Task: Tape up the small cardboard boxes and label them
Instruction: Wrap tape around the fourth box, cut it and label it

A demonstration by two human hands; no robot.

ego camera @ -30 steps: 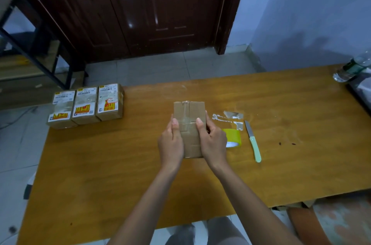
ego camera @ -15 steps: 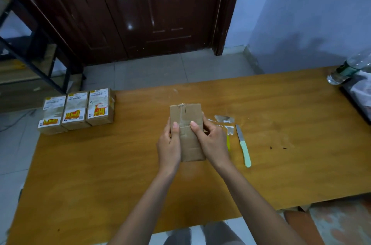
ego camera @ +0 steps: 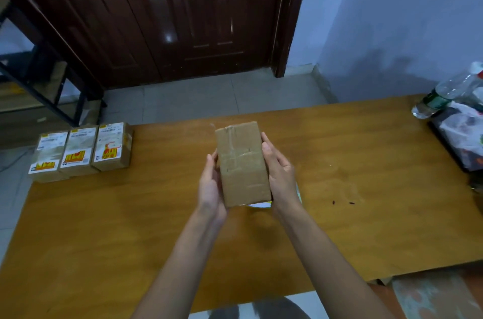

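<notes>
Above the middle of the desk (ego camera: 339, 227), a small cardboard box (ego camera: 243, 164) is held clear of the surface, its broad face turned up toward the camera and its long axis running away from the person; the left hand (ego camera: 210, 188) presses flat along its left long edge and the right hand (ego camera: 279, 172) along its right long edge, so both hands are gripping the box between palms and fingers rather than closed into fists; clear tape crosses the face in a strip along its length and another across its width, and no label shows on this side. Judging by the relaxed two-sided hold, the box is probably light; the cardboard looks stiff enough to keep its shape, though the faces would likely dent under a hard squeeze, and the glossy tape offers a slicker surface than the bare board. Taking it by the long edges, where the walls meet and resist crushing, seems the safest hold, leaving the face free for a label. At the far left corner of the desk three labelled boxes (ego camera: 81, 151) stand side by side, touching; a sliver of the yellow tape roll (ego camera: 261, 205) peeks out just below the held box; a plastic bottle (ego camera: 441, 96) lies at the far right.
</notes>
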